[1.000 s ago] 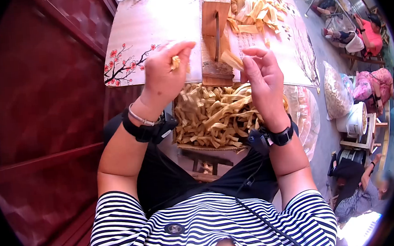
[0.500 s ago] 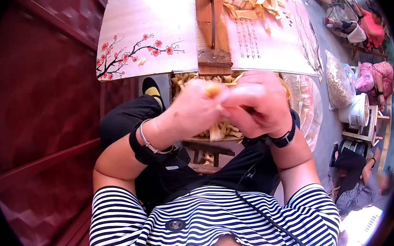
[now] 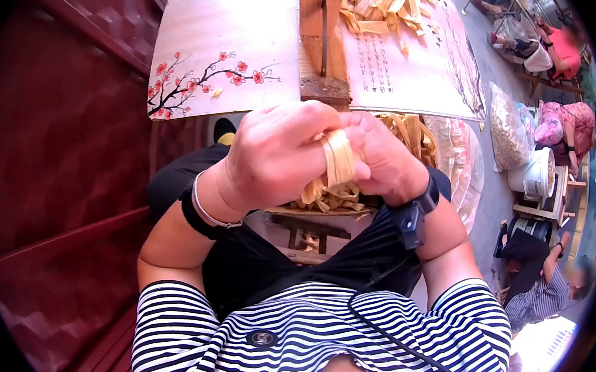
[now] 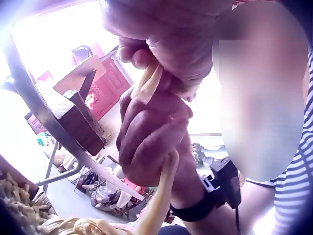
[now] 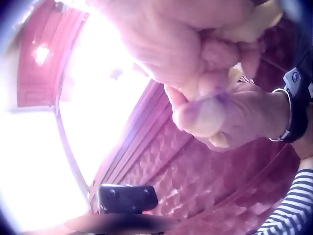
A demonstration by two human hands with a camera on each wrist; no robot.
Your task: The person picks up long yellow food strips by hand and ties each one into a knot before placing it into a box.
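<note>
The bench [image 3: 232,31] lies beyond the fingers, and a heap of pale strips [image 3: 333,197] sits just under them. A wooden block [image 3: 322,39] stands ahead. The left hand [image 3: 275,156] and right hand [image 3: 382,156] touch, their curled fingers pinching one looped strip [image 3: 339,157] between them.

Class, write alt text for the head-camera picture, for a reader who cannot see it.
Seen from above, a person's left hand and right hand meet, together gripping a pale strip over a heap of similar strips. Beyond them a wooden block stands on a blossom-painted board.
</note>
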